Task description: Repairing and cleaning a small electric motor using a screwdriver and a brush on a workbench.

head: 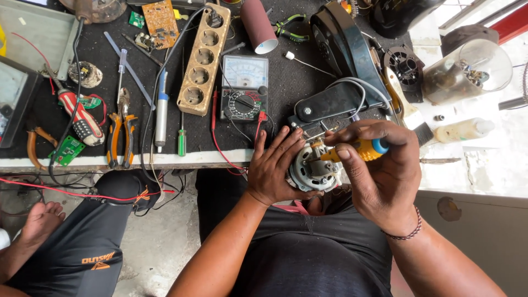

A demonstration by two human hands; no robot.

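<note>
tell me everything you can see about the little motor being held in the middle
The motor is a small round unit with a silvery metal housing and pale ribbed end face, its inner parts partly hidden. It is held in the air just in front of the workbench edge. The left hand cups it from the left; the right hand presses a yellow-handled screwdriver with a blue cap against its top.

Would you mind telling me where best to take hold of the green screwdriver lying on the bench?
Grip the green screwdriver by its green handle, the thicker end nearest the bench's front edge. It lies roughly upright in the picture, shaft pointing away, so coming from above at the front edge looks easiest. The soldering tool lies close on its left, so pinch carefully.
</note>
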